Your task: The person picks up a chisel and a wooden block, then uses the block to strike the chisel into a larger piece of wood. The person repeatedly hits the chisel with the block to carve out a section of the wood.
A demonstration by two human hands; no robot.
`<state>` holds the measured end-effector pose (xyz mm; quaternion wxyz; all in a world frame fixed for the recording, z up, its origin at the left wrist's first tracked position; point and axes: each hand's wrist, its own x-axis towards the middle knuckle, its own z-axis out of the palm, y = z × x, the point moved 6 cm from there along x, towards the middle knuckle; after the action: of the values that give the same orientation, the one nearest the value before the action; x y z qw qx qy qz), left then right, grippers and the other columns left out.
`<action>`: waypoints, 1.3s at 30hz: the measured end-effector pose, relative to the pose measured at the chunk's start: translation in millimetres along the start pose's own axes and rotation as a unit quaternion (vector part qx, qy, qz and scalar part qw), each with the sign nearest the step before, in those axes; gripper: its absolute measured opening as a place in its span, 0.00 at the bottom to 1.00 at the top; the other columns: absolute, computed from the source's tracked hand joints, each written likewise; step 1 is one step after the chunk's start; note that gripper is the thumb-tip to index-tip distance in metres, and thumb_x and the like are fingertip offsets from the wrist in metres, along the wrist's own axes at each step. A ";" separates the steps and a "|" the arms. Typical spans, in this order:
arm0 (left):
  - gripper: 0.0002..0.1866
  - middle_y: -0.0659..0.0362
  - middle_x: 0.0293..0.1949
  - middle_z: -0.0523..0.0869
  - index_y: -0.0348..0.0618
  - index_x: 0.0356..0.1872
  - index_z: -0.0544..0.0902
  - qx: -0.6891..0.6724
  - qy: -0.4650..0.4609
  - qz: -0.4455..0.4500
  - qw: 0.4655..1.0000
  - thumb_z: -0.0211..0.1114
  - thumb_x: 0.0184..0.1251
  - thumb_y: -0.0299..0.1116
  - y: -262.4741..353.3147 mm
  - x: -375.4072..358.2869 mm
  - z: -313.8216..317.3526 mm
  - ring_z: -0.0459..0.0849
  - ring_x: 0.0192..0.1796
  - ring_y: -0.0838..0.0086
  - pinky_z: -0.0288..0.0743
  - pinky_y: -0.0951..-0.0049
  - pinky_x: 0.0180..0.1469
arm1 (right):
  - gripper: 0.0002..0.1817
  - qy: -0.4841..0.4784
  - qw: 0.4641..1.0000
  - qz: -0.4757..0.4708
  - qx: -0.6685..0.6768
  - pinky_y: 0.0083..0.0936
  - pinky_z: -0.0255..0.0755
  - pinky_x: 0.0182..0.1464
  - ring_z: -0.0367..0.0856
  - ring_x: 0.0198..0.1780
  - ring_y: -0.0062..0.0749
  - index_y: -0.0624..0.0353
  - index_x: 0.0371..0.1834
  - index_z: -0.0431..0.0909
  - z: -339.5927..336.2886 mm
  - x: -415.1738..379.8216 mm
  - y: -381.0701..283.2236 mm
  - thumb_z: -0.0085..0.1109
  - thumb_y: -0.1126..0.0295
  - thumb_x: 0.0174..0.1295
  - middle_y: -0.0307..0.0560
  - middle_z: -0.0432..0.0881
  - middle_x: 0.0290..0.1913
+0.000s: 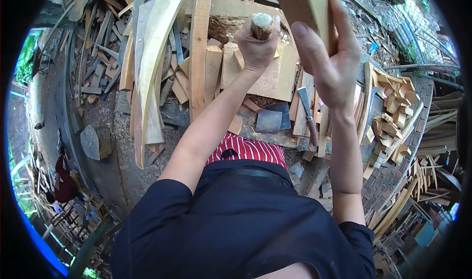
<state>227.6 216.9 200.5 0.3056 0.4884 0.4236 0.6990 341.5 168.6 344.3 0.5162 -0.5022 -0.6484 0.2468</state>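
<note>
My left hand point(257, 48) is wrapped around a thick wooden handle point(262, 26), whose worn, pale round end points up at me. Whatever is at the handle's other end is hidden below the fist. Higher and to the right, my right hand point(336, 68) grips a squared wooden block point(310, 9), thumb on the near face and fingers along the far side. The block runs out of the top of the view. Beneath my left hand lie flat wooden boards point(265, 75) on the bench. A chisel point(309, 119) with a wooden handle rests below my right hand.
Two flat grey plates point(269, 121) lie at the bench's near edge. Long planks point(199, 48) and a curved pale board point(160, 58) stand to the left. Many cut wood pieces point(393, 117) are piled at right. A stump point(96, 142) stands on the left; a person in red point(65, 181) is farther off.
</note>
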 end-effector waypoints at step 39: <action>0.11 0.61 0.16 0.78 0.39 0.24 0.76 0.023 0.016 0.070 0.997 0.72 0.52 0.31 3.2 4.0 -0.2 0.77 0.20 0.81 0.67 0.74 0.24 | 0.34 -0.066 0.994 0.008 -0.083 0.34 0.81 0.45 0.88 0.42 0.40 0.51 0.68 0.70 0.1 -6.0 5.7 0.65 0.54 0.57 0.60 0.86 0.44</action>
<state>226.1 218.7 205.0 0.2382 0.5121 0.4092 0.7166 343.5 165.3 337.0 0.4269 -0.5305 -0.6955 0.2292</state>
